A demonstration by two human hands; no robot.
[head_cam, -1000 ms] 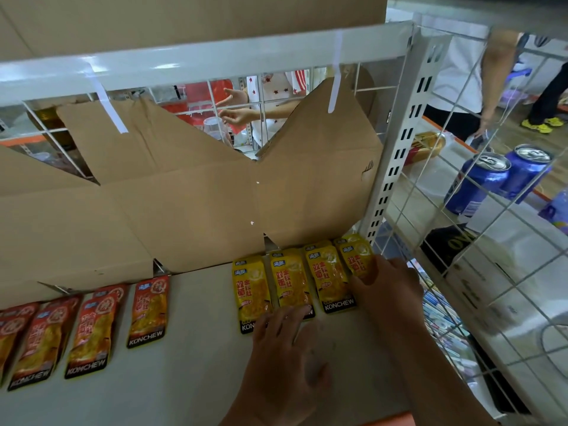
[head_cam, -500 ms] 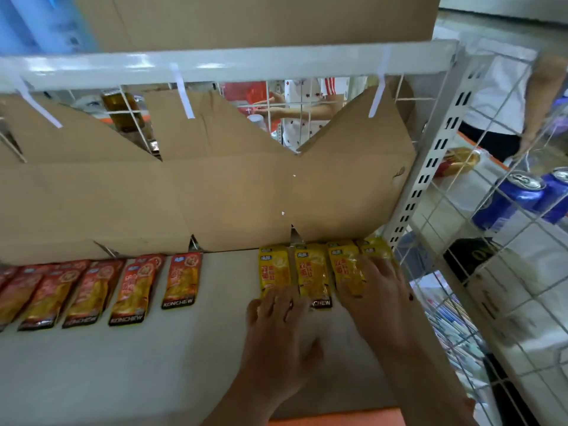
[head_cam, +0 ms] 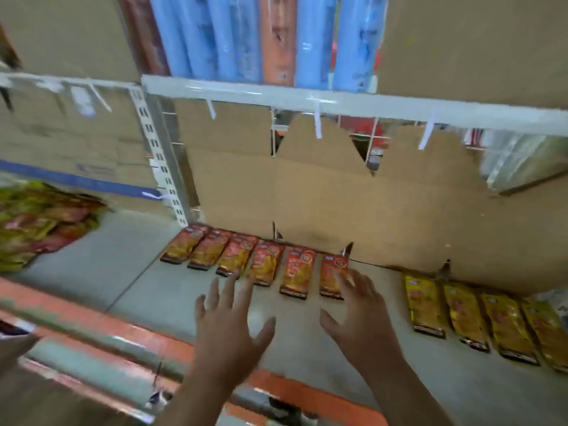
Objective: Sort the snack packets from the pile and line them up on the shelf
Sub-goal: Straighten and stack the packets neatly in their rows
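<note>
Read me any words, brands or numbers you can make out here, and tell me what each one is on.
None can be read; the frame is motion-blurred.
Red snack packets: print blurred.
Yellow snack packets: print blurred.
Cardboard box label: blurred.

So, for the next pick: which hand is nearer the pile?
Left. The left hand is right of the pile; the right hand is farther right, at the rightmost red packet.

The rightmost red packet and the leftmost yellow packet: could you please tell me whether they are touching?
Apart. The head view shows bare shelf between the rightmost red packet and the leftmost yellow packet.
</note>
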